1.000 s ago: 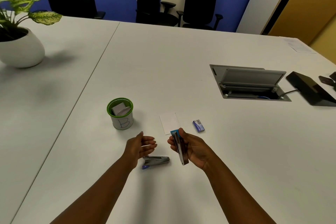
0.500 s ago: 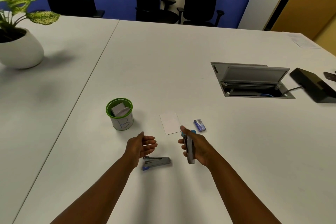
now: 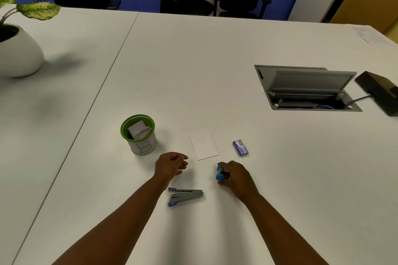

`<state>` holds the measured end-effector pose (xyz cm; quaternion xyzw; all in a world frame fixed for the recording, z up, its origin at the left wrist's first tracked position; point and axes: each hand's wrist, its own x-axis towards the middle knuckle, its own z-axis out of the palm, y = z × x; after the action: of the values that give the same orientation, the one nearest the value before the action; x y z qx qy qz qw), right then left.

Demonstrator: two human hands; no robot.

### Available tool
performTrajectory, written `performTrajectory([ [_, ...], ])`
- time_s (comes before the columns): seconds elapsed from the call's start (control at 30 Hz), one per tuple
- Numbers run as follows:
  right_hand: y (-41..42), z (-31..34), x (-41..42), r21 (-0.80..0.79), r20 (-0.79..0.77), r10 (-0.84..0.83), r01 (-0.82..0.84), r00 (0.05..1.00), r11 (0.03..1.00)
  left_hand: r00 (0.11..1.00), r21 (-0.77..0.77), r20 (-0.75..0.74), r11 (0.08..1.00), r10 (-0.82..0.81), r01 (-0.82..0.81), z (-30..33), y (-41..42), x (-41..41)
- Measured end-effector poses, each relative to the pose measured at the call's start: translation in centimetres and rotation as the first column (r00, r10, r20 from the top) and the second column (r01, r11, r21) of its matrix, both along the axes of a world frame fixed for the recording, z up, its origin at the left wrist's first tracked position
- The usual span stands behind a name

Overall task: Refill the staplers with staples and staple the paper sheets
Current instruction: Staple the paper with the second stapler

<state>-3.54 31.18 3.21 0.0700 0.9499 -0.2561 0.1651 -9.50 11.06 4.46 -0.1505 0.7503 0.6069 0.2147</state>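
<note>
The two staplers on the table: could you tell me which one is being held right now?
The stapler under the right hand, gripped near the paper sheets. The other stapler lies untouched below the open left hand.

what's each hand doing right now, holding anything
Left hand: loosely curled, holding nothing, above the table.
Right hand: gripping the blue-ended stapler.

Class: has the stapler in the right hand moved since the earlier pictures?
Yes. The right hand has brought its stapler down toward the table, nearer the paper sheet.
</note>
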Motion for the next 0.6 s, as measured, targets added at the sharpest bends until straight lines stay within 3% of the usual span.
performTrajectory([
  [0.03,0.2,-0.3,0.1,-0.003,0.015,0.022,-0.022,1.0,1.0,0.992,-0.135,-0.085,0.987,-0.095,0.083,-0.4,0.2,-0.3],
  [0.1,0.4,-0.5,0.1,-0.042,0.018,0.029,-0.029,0.999,0.999,0.906,-0.443,-0.205,0.86,-0.371,0.252,-1.2,0.6,-0.7],
  [0.17,0.5,-0.8,-0.1,-0.087,0.011,0.018,-0.017,1.0,0.996,0.768,-0.629,-0.165,0.666,-0.619,0.401,-2.0,1.3,-1.1],
  [0.23,0.6,-0.8,-0.2,-0.127,0.015,0.002,0.0,1.0,0.992,0.649,-0.717,-0.086,0.499,-0.756,0.486,-2.7,2.1,-1.7],
  [0.33,0.8,-0.9,-0.3,-0.149,0.011,-0.005,0.007,1.0,0.989,0.564,-0.784,-0.046,0.38,-0.825,0.492,-3.4,3.0,-2.5],
  [0.5,0.9,-0.4,-0.6,-0.135,0.039,0.035,-0.029,0.999,0.99,0.499,-0.869,0.019,0.232,-0.867,0.437,-3.6,3.3,-3.1],
  [0.6,1.0,-0.1,-0.5,-0.161,-0.029,-0.023,0.019,0.999,0.987,0.443,-0.916,0.033,0.15,-0.896,0.373,-3.5,3.3,-2.9],
])
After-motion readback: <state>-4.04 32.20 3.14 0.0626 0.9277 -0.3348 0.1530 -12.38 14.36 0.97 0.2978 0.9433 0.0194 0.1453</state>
